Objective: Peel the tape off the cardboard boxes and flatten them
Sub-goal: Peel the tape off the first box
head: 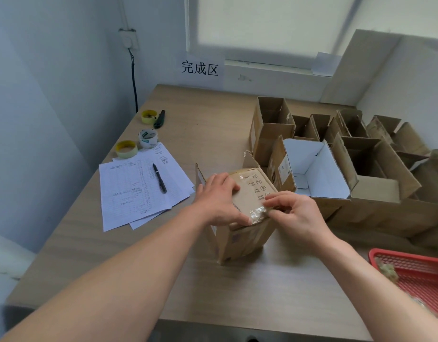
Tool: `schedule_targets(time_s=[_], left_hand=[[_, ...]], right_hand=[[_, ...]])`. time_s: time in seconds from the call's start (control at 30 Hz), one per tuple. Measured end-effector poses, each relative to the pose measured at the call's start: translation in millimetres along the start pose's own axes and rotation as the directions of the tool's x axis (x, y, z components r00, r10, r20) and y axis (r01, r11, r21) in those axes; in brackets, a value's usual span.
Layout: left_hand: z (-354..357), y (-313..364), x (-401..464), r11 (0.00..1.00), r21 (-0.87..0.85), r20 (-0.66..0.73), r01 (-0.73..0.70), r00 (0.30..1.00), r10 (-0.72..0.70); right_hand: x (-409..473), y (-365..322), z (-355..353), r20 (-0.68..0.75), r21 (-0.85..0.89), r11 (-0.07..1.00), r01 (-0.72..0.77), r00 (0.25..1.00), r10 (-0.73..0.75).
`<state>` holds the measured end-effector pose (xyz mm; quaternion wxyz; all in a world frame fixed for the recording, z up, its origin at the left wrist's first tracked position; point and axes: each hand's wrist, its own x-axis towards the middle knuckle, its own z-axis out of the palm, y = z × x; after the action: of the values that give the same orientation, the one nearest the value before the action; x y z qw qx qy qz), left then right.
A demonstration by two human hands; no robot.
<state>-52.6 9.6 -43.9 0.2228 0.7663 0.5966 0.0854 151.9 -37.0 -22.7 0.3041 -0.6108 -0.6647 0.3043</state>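
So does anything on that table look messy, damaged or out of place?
Mostly the clear tape on the small cardboard box: it is crumpled at the near edge where the right hand pinches it. The left hand rests on the box top. The papers lie fanned unevenly.

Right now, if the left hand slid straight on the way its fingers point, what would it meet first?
Likely the right hand, whose fingers pinch the clear tape. The left hand lies on the box top, pointing right; depth is unclear.

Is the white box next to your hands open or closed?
Open. The white-lined box has its flaps spread apart, and you can see right down to its bare inside.
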Motion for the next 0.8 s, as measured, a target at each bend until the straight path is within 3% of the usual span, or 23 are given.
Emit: schedule_targets(time_s=[0.13,0.3,0.47,0.63,0.8], left_hand=[[-1.3,3.0,1.0,1.0,-0.019,0.004,0.009,1.0,-0.008],[-2.6,3.5,-1.1,1.0,-0.026,0.018,0.008,1.0,-0.007],[-3.1,3.9,-2.6,0.999,-0.032,0.012,0.011,1.0,-0.01],[-2.7,1.8,-2.0,0.999,-0.032,0.013,0.012,1.0,-0.012],[-2.8,2.4,0.3,0.999,-0.037,0.022,0.012,1.0,-0.011]], right_hand=[[3.8,4.5,-1.1,-0.053,0.041,0.999,-0.027,0.998,0.029],[2.6,8.8,5.8,-0.134,-0.11,0.991,0.077,0.987,-0.092],[-3.1,7.5,11.9,-0.075,-0.323,0.921,0.217,0.965,-0.253],[-7.4,5.7,15.5,-0.038,-0.401,0.907,0.133,0.986,-0.162],[-9.4,6.4,13.5,-0.029,-0.312,0.947,0.073,0.996,-0.086]])
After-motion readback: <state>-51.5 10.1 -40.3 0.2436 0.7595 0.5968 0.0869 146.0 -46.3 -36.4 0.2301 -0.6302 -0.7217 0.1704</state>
